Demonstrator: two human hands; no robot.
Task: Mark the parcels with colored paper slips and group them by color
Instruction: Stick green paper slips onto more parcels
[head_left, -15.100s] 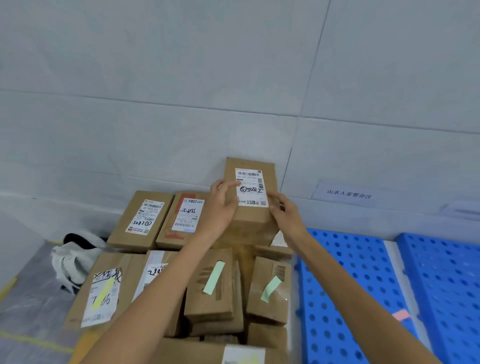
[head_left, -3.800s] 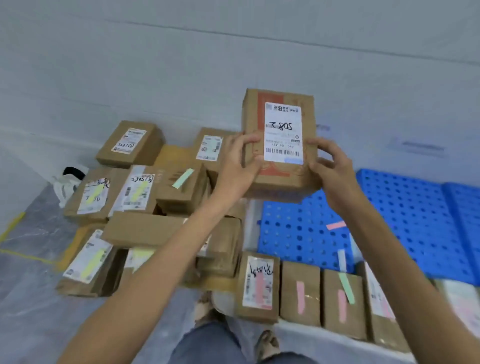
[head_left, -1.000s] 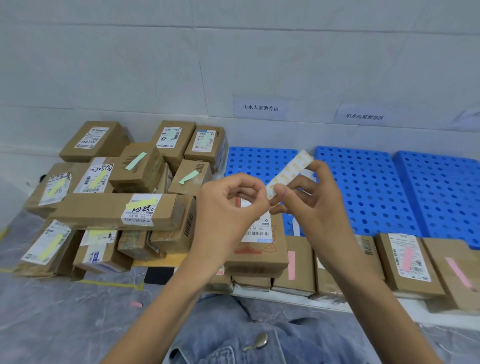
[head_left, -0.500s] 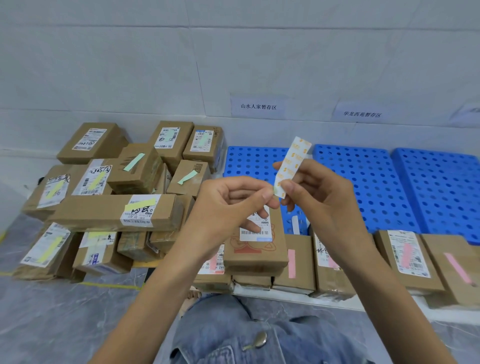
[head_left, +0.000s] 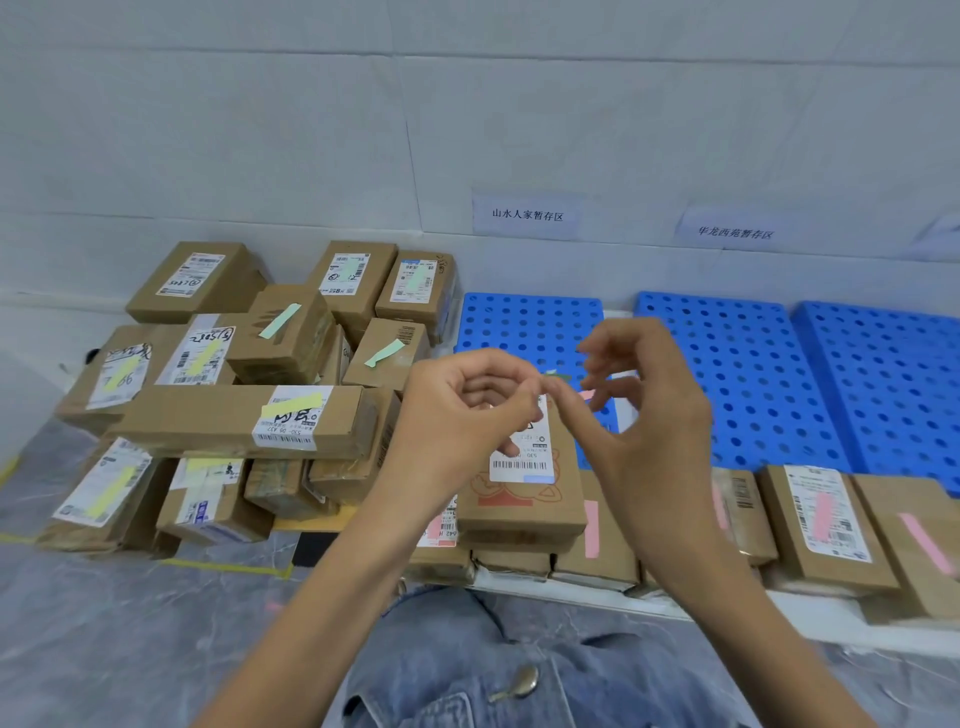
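Hands raised over an unmarked parcel (head_left: 519, 501), which lies on top of the row of pink-slipped parcels (head_left: 826, 519) at the near edge of the blue pallet (head_left: 519, 322), probably put there to receive its marker. The left hand (head_left: 467, 410) pinches thumb against forefinger on a paper slip (head_left: 557, 375), only a sliver showing and its colour unclear. The right hand (head_left: 644, 415) meets that pinch with one digit and its other fingers spread, so its own hold cannot be told. Yellow- and green-slipped parcels (head_left: 234, 415) are stacked apart on the left.

Field note: you wear faded light-blue denim (head_left: 441, 649) with one dull silver metal button (head_left: 519, 685); forearms bare.
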